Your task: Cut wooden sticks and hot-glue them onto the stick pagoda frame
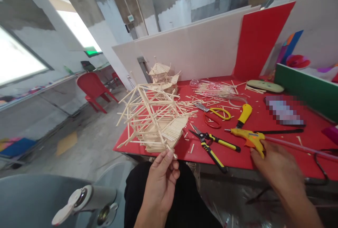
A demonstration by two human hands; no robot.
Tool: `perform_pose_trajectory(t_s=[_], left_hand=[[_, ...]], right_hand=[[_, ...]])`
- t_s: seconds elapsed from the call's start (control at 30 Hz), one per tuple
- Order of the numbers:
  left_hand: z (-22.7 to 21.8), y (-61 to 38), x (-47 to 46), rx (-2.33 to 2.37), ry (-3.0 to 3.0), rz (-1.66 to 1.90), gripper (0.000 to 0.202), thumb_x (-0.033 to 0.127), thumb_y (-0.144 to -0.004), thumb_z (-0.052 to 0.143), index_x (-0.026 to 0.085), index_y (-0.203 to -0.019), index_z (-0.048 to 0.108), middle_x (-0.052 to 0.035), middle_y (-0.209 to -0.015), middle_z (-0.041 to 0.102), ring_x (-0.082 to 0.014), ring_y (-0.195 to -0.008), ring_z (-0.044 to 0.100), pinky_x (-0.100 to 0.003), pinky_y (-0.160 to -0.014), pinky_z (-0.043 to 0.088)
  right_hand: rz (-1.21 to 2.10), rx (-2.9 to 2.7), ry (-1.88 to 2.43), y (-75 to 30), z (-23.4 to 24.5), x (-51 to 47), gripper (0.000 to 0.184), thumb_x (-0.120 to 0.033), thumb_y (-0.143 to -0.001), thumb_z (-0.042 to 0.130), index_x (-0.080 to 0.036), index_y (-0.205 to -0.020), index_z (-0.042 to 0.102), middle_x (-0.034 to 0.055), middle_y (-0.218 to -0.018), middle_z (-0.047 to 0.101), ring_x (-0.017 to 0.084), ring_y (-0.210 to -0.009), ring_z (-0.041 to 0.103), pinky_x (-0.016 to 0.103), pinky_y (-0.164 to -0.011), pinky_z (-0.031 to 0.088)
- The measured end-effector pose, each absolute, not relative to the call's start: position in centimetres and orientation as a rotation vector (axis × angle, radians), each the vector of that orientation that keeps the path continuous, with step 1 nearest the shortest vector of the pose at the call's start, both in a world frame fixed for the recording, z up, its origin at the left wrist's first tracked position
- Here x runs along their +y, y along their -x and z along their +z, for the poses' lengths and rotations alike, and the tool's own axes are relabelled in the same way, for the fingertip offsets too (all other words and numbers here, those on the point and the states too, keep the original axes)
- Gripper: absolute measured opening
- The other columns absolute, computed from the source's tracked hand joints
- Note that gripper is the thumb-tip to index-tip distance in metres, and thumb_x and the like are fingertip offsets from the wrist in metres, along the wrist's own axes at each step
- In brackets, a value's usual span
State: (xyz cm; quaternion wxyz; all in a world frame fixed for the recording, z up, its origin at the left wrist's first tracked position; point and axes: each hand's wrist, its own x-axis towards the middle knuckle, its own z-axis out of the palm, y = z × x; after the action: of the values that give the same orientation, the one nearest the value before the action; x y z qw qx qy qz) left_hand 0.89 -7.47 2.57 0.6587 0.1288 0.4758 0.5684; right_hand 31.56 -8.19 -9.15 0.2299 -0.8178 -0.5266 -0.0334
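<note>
My left hand (164, 170) is closed in a pinch on a thin wooden stick (169, 147) at the front table edge. Just beyond it stands an open frame model (150, 115) of pale sticks, with a slatted section at its lower right. The stick's far end overlaps the model in view; whether they are joined I cannot tell. At the right, my right hand (277, 164) is at the handle of a yellow glue gun (246, 134) lying on the red table. Blur and the handle hide how its fingers are set.
Black-and-yellow pliers (211, 145), yellow-handled scissors (218, 111) and a yellow-handled tool (245, 113) lie mid-table. Behind are loose sticks, a plastic bag of sticks (213, 89) and a smaller stick pagoda (161, 76). A glue stick (293, 143) trails right. An open flask (97, 198) is lower left.
</note>
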Motion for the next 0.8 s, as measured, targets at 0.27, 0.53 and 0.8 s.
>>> perform_pose_trajectory(t_s=[0.27, 0.53, 0.8], left_hand=[[2.5, -0.6, -6.2, 1.16, -0.386, 1.349, 0.026, 0.025, -0.062, 0.083, 0.013, -0.073, 0.064, 0.0012, -0.065, 0.06, -0.0056, -0.051, 0.052, -0.014, -0.042, 0.041], [2.6, -1.4, -5.9, 1.203, -0.384, 1.404, 0.028, 0.025, -0.062, 0.083, 0.014, -0.074, 0.061, 0.003, -0.063, 0.057, -0.0045, -0.048, 0.048, -0.012, -0.036, 0.033], [2.9, -2.1, -5.6, 1.238, -0.364, 1.419, 0.032, 0.029, -0.061, 0.084, 0.014, -0.071, 0.057, 0.004, -0.058, 0.055, -0.0047, -0.044, 0.047, -0.013, -0.035, 0.033]], right_hand=[[-0.353, -1.523, 2.374, -31.9, -10.4, -8.3, 0.051, -0.044, -0.089, 0.036, -0.007, -0.115, 0.061, 0.0184, -0.094, 0.065, 0.031, -0.086, 0.059, 0.038, -0.077, 0.045], [-0.274, -1.48, 2.41, -31.7, -9.6, -8.4, 0.051, -0.046, -0.091, 0.035, -0.01, -0.114, 0.062, 0.0157, -0.1, 0.064, 0.03, -0.088, 0.058, 0.038, -0.076, 0.045], [-0.32, -1.474, 2.395, -32.0, -10.5, -8.4, 0.05, -0.048, -0.09, 0.036, -0.013, -0.115, 0.061, 0.014, -0.097, 0.064, 0.029, -0.086, 0.057, 0.037, -0.073, 0.046]])
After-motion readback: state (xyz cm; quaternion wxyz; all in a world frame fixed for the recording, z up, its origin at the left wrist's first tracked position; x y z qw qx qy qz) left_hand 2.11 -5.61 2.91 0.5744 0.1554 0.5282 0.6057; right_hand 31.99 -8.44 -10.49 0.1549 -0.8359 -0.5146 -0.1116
